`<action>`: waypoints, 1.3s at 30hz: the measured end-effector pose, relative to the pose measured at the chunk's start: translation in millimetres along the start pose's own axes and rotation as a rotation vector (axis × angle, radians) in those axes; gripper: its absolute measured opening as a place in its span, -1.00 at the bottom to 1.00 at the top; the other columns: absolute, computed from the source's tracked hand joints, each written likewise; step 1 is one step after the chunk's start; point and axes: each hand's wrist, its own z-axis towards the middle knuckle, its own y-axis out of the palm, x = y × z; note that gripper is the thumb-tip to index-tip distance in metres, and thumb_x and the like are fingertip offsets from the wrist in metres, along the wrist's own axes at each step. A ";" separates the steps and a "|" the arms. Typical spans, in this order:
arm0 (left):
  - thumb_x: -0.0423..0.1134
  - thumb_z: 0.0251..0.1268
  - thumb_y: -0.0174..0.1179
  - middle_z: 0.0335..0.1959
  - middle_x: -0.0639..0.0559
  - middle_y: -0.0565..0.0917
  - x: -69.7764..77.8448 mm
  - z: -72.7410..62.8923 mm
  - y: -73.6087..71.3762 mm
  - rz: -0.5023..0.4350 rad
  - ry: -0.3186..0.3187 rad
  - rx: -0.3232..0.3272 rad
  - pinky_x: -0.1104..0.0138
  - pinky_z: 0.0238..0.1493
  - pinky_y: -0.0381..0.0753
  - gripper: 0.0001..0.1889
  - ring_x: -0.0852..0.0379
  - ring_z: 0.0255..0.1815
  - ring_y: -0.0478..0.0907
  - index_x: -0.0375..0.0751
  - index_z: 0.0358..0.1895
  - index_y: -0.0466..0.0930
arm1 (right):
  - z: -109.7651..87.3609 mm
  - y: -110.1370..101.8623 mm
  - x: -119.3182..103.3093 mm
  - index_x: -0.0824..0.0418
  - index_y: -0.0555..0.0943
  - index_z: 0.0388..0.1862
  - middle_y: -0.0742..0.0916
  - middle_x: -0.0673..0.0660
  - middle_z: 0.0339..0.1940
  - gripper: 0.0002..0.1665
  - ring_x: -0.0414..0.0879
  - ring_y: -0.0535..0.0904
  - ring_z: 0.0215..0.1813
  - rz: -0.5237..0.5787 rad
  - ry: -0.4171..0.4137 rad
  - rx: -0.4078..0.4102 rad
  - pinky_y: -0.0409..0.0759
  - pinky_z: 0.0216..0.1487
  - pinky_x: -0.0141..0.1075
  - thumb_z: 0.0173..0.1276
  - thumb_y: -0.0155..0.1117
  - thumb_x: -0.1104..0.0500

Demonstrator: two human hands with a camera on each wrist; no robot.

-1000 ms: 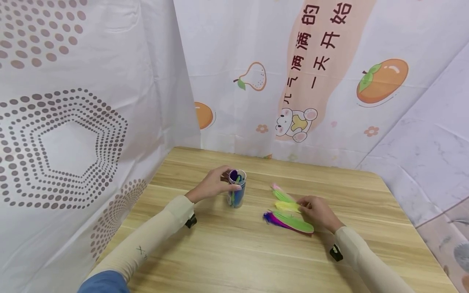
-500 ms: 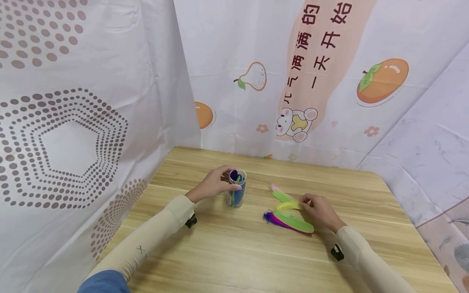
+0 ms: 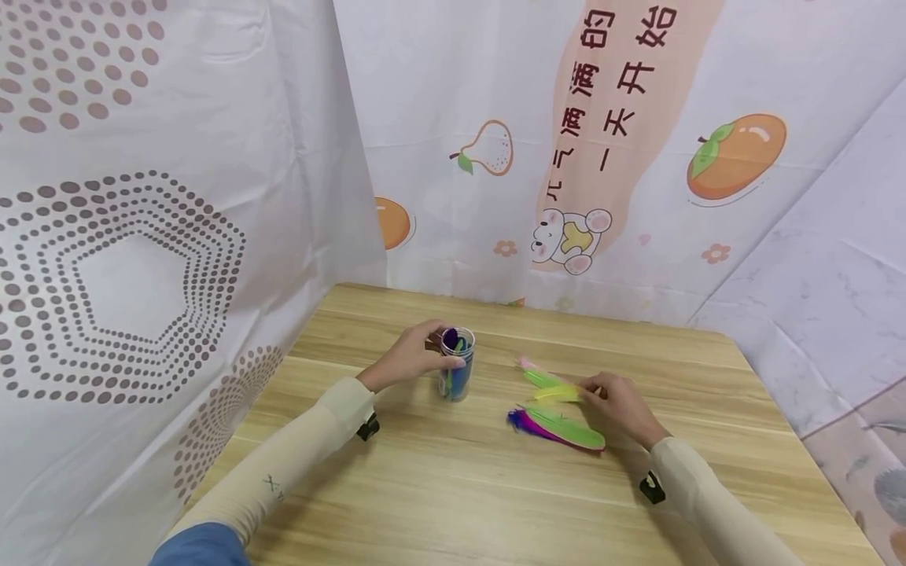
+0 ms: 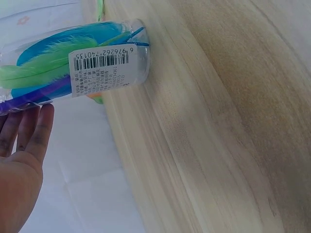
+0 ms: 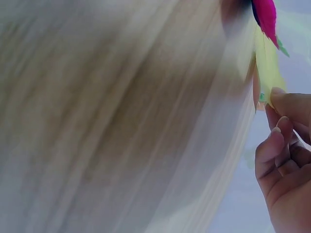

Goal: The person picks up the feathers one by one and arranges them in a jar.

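My left hand point(image 3: 410, 358) grips a clear plastic jar point(image 3: 456, 389) around its upper part, and the jar stands upright on the table. Blue, green and purple feathers point(image 4: 46, 53) show through its wall, beside a white barcode label point(image 4: 100, 68). To the right, my right hand point(image 3: 623, 405) pinches one end of a yellow feather point(image 3: 555, 392) between thumb and forefinger. Just behind it lies a green feather point(image 3: 539, 378) with a pink tip point(image 3: 527, 363). In front of it a larger green feather point(image 3: 569, 429) overlaps a magenta and blue one point(image 3: 527, 424).
The wooden table point(image 3: 439, 495) ends at a white printed curtain point(image 3: 453, 196) at the back. Another dotted curtain point(image 3: 141, 291) hangs along the left side. A marble-patterned sheet point(image 3: 814, 299) covers the right side.
My right hand has taken the yellow feather by its end and lifted it slightly. The green and pink feathers behind it have shifted a little to the left. My left hand stays on the jar.
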 end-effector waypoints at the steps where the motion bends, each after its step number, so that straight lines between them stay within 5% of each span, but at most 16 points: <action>1: 0.13 0.10 0.56 -0.10 0.13 0.67 -0.1 0.1 0.0 0.001 0.000 0.001 0.16 0.05 0.64 -0.45 0.11 -0.03 0.62 0.04 0.11 0.62 | -0.2 -0.3 0.1 0.23 0.80 -0.17 0.76 0.01 -0.30 -0.91 -0.20 0.50 -0.39 -0.006 -0.002 0.007 0.48 -0.41 -0.35 0.40 0.42 0.27; 39: 0.15 0.10 0.55 -0.09 0.13 0.67 -1.9 -0.1 0.6 -0.004 -0.003 -0.002 0.14 0.04 0.64 -0.44 0.10 -0.03 0.62 0.04 0.11 0.61 | 4.5 -20.3 -15.8 0.14 0.72 -0.13 0.70 -0.06 -0.33 -0.91 -0.20 0.48 -0.45 0.010 -0.052 0.112 0.46 -0.47 -0.33 0.51 0.34 0.15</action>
